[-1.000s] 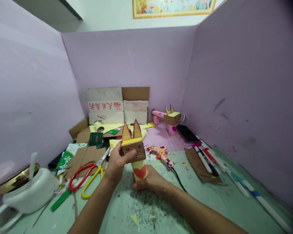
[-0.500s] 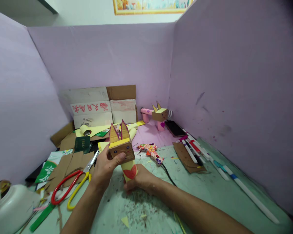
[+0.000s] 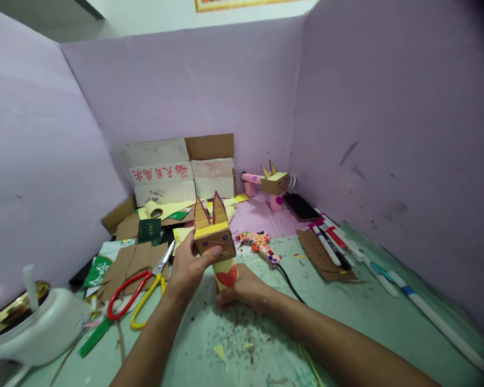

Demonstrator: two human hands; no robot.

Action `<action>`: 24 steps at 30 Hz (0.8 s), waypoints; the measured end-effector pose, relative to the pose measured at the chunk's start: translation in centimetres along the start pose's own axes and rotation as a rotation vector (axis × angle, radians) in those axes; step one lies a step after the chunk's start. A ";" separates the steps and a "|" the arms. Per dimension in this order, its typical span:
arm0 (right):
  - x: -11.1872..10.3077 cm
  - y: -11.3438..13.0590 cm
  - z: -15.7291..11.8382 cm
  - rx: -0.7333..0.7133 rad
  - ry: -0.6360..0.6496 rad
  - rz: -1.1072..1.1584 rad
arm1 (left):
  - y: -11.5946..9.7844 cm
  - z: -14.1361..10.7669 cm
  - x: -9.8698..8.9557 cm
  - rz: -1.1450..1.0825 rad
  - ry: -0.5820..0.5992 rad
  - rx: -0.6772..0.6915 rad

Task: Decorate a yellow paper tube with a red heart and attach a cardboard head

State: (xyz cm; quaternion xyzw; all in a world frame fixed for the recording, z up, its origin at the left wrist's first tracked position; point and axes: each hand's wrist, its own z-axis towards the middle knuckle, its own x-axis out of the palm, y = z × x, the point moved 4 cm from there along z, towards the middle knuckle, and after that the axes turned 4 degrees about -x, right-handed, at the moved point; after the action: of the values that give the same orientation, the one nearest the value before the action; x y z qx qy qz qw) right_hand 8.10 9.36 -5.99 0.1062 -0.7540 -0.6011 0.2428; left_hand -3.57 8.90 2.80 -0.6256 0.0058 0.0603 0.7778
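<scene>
Upright in the middle stands a cardboard figure (image 3: 214,240) with a box head, drawn eyes, two pointed ears edged in purple and a yellow tube body bearing a red heart. My left hand (image 3: 191,266) grips the side of its head, the thumb lying across the front of the face. Low on the tube, my right hand (image 3: 244,290) is closed round the body from the right. Just behind my right hand lies a glue gun (image 3: 262,248) with a floral pattern and a black cord.
Scissors (image 3: 145,290), cardboard scraps (image 3: 131,263) and a white pot (image 3: 44,328) are at left. Behind stand a flattened box (image 3: 163,172) and a pink-bodied figure (image 3: 275,185). A phone (image 3: 301,207) and markers (image 3: 326,246) lie at right, along the purple wall (image 3: 387,134).
The camera view has shifted, so the whole scene sits further right and the picture on the wall shows less. Both hands keep their hold on the figure.
</scene>
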 end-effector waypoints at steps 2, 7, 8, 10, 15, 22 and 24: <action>0.0 -0.2 0.1 -0.004 -0.014 -0.016 | -0.4 -0.1 0.1 0.010 -0.015 0.007; 0.1 -0.4 0.3 -0.034 -0.026 -0.053 | -1.5 -0.4 0.5 0.014 -0.040 0.004; 0.2 -0.4 0.3 -0.040 -0.031 -0.056 | -1.5 -0.5 0.6 0.011 -0.039 0.003; 0.2 -0.4 0.2 -0.048 -0.039 -0.058 | -1.4 -0.5 0.6 0.011 -0.040 0.005; 0.3 -0.2 0.2 -0.058 -0.044 -0.065 | -0.6 -0.4 0.4 0.015 -0.046 -0.005; 0.2 -0.3 0.3 -0.057 -0.042 -0.070 | -0.9 -0.4 0.4 0.033 -0.060 -0.007; 0.2 -0.3 0.3 -0.058 -0.043 -0.071 | -1.0 -0.4 0.4 0.037 -0.054 0.001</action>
State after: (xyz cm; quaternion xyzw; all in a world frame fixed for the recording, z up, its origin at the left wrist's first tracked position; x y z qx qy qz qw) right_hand 7.74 9.41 -6.32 0.1128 -0.7369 -0.6332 0.2081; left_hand -3.05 8.34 3.67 -0.6229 -0.0037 0.0917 0.7769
